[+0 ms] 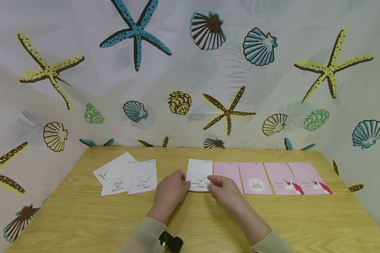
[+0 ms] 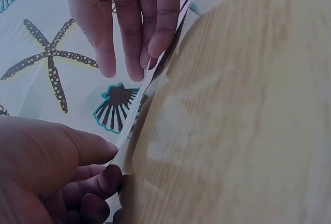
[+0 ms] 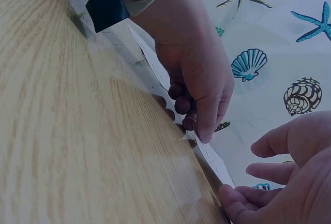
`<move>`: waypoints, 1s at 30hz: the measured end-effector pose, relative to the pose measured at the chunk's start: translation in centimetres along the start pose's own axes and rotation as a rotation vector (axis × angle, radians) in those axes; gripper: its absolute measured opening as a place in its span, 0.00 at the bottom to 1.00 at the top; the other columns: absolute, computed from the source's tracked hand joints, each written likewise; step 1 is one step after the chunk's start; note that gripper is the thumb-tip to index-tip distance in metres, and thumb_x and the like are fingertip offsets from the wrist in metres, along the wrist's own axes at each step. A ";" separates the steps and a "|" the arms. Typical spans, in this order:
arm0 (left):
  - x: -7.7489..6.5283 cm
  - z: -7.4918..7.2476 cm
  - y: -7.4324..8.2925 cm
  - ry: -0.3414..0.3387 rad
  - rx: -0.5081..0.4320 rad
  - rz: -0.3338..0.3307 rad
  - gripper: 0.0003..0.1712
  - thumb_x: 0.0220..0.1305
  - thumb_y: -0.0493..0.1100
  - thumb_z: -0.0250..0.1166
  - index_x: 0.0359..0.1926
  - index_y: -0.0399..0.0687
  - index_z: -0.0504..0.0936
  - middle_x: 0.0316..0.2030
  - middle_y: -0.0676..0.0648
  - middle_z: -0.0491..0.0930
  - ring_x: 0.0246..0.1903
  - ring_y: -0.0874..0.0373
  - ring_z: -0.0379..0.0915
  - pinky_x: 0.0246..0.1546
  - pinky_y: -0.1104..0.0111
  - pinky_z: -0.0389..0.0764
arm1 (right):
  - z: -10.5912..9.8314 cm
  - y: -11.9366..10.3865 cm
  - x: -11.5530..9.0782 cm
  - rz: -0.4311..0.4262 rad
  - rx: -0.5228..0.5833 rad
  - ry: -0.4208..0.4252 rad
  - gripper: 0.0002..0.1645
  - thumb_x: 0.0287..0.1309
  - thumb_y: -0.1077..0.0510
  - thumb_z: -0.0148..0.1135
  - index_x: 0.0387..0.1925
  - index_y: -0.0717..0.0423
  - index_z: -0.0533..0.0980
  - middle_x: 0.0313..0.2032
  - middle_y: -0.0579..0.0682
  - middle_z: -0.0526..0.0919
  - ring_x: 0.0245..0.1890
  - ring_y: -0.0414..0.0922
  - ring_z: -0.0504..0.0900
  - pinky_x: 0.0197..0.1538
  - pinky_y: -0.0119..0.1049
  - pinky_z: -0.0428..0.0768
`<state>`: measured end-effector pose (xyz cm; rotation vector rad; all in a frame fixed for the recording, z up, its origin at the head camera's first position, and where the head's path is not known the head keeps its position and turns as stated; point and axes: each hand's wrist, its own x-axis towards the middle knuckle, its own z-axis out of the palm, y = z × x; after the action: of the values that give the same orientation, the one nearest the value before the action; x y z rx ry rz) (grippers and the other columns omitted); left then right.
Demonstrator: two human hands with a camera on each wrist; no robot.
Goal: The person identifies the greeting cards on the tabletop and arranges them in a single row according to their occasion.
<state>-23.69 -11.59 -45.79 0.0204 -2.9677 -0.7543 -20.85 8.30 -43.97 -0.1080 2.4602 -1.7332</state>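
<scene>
A white card (image 1: 200,166) printed with small wings and the word "heart" lies in front of me, between my hands. In the head view my left hand (image 1: 170,192) is at the card's left edge. The left wrist view shows its thumb (image 2: 98,149) over the card's edge and curled fingers beneath, pinching it. My right hand (image 1: 228,194) touches the card's right side, its fingers (image 2: 129,38) loosely extended. A pink card (image 1: 226,170) just to the right is partly covered by this hand.
On the left, a matching heart card (image 1: 142,168) overlaps a diamond card (image 1: 114,182), with another white card (image 1: 121,159) behind. To the right lie a pink "Smile More" card (image 1: 253,172) and two unicorn cards (image 1: 280,174). A patterned cloth (image 1: 183,77) hangs behind the wooden table (image 1: 82,218).
</scene>
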 end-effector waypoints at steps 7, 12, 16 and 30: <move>-0.2 0.1 0.0 -0.003 0.008 0.002 0.14 0.75 0.48 0.72 0.53 0.44 0.88 0.42 0.46 0.91 0.30 0.53 0.79 0.37 0.53 0.83 | 0.1 0.1 0.1 0.000 0.003 -0.007 0.26 0.74 0.61 0.65 0.69 0.64 0.81 0.66 0.61 0.84 0.63 0.53 0.81 0.69 0.55 0.78; -0.3 -0.1 0.2 0.004 0.011 0.013 0.14 0.75 0.47 0.72 0.53 0.44 0.89 0.42 0.45 0.91 0.30 0.53 0.80 0.36 0.53 0.83 | 0.0 -0.1 -0.1 0.004 -0.016 -0.008 0.25 0.74 0.60 0.65 0.69 0.63 0.82 0.66 0.60 0.84 0.63 0.53 0.81 0.68 0.55 0.79; -0.4 -0.1 0.2 0.011 0.030 0.022 0.13 0.75 0.47 0.73 0.53 0.44 0.89 0.42 0.45 0.91 0.32 0.51 0.83 0.37 0.52 0.84 | 0.1 -0.4 -0.3 -0.018 -0.034 -0.018 0.25 0.74 0.60 0.65 0.68 0.63 0.82 0.65 0.60 0.84 0.62 0.54 0.80 0.68 0.56 0.78; -0.6 0.2 0.4 0.008 0.121 0.078 0.16 0.76 0.44 0.72 0.61 0.51 0.91 0.55 0.47 0.91 0.49 0.45 0.90 0.41 0.51 0.88 | 0.3 -0.1 -0.4 -0.042 -0.020 -0.096 0.26 0.76 0.60 0.65 0.70 0.65 0.80 0.61 0.60 0.86 0.50 0.47 0.86 0.60 0.50 0.83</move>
<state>-23.14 -11.12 -45.85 -0.0844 -2.9819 -0.5640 -20.35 8.01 -43.98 -0.2408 2.4236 -1.6777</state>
